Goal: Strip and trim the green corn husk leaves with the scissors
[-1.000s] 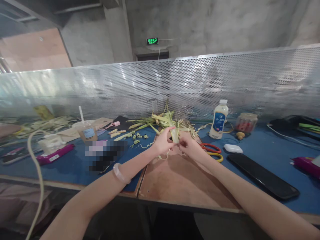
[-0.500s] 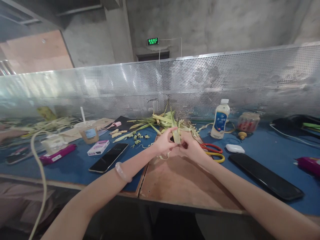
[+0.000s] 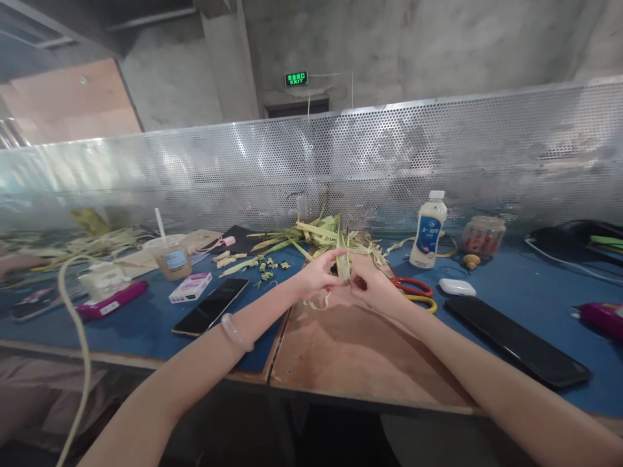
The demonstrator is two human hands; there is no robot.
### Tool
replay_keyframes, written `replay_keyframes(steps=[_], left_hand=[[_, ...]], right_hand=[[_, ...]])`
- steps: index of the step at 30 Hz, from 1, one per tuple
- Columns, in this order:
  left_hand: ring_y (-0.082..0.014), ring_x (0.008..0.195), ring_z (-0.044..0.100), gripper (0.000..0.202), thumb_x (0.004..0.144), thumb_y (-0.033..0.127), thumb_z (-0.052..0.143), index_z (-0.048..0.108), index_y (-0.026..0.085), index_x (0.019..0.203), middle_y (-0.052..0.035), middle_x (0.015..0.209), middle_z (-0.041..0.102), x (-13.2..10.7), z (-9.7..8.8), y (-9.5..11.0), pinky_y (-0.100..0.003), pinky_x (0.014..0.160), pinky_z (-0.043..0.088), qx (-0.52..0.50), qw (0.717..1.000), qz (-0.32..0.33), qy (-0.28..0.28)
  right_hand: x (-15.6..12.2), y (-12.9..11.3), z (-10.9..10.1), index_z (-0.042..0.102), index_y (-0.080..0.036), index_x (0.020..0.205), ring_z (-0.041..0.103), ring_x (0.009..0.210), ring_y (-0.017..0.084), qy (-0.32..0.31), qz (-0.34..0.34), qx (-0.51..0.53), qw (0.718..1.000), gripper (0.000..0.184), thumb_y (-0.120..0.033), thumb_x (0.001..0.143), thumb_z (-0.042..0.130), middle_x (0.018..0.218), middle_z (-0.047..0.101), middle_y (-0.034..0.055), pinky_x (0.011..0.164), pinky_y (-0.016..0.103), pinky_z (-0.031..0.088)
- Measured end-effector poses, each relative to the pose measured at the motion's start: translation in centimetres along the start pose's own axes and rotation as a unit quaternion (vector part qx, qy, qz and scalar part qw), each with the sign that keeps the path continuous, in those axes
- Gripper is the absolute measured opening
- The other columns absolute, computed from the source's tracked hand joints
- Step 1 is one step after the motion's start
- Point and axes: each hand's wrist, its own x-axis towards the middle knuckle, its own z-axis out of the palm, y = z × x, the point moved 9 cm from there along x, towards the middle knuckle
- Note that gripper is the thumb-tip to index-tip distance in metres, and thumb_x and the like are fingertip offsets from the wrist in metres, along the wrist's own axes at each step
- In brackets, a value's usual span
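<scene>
My left hand (image 3: 317, 275) and my right hand (image 3: 374, 287) meet over a brown board (image 3: 350, 350) at the middle of the blue table. Both pinch a small folded piece of pale green leaf strip (image 3: 343, 262) that stands upright between the fingertips. A loose curl of strip (image 3: 315, 303) hangs below my left hand. A pale bangle (image 3: 234, 332) sits on my left wrist. Behind the hands lies a heap of green and yellow leaf strips (image 3: 321, 235).
Red and yellow scissors (image 3: 413, 292) lie right of my hands, then a white earbud case (image 3: 455, 287), a black tablet (image 3: 516, 340) and a white bottle (image 3: 428, 230). On the left are a phone (image 3: 211, 306), a small box (image 3: 191, 287) and a cup with a straw (image 3: 170, 254). A perforated metal screen (image 3: 438, 155) backs the table.
My hands stay pinched on the leaf piece and have shifted slightly, turning it a little between the fingers. The camera view moved a bit.
</scene>
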Motion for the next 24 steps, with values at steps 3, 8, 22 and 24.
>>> replay_keyframes(steps=[3, 8, 22, 24], left_hand=[[-0.0081, 0.063, 0.051, 0.080, 0.058, 0.013, 0.070, 0.039, 0.023, 0.132, -0.0117, 0.120, 0.051, 0.1, 0.0, 0.2, -0.019, 0.047, 0.039, -0.003, 1.000, 0.009, -0.016], [-0.0099, 0.070, 0.057, 0.082, 0.062, 0.017, 0.070, 0.032, 0.027, 0.134, -0.0129, 0.126, 0.047, 0.3, -0.2, 0.9, -0.019, 0.050, 0.043, 0.006, 0.997, 0.074, -0.013], [-0.0126, 0.056, 0.060, 0.022, 0.083, 0.032, 0.051, 0.056, 0.010, 0.085, -0.0040, 0.067, 0.059, 0.9, -0.6, -1.0, -0.022, 0.048, 0.047, 0.094, 0.995, 0.002, 0.035], [-0.0130, 0.056, 0.060, 0.019, 0.084, 0.028, 0.048, 0.056, 0.011, 0.087, -0.0037, 0.068, 0.059, 0.8, -0.3, -0.8, -0.022, 0.048, 0.047, 0.100, 0.994, 0.007, 0.030]], right_hand=[[0.0, 0.3, -0.2, 0.044, -0.021, 0.065, 0.042, 0.055, 0.012, 0.003, 0.006, 0.036, 0.999, 0.008, -0.018, 0.070, 0.049, 0.057, 0.047, -0.0042, 0.054, 0.024, 0.033], [0.0, 0.7, -0.4, 0.053, -0.019, 0.071, 0.046, 0.058, 0.013, 0.011, 0.035, 0.095, 0.995, 0.009, -0.023, 0.077, 0.047, 0.062, 0.054, -0.0013, 0.055, 0.025, 0.037], [0.1, 1.8, 0.7, 0.049, -0.021, 0.068, 0.043, 0.047, 0.012, 0.005, 0.091, 0.158, 0.983, 0.024, -0.039, 0.083, 0.046, 0.051, 0.047, -0.0051, 0.048, 0.024, 0.033], [-0.1, 2.1, 1.1, 0.047, -0.022, 0.068, 0.041, 0.043, 0.011, -0.002, 0.103, 0.161, 0.982, 0.023, -0.039, 0.084, 0.044, 0.049, 0.046, -0.0063, 0.047, 0.024, 0.032]])
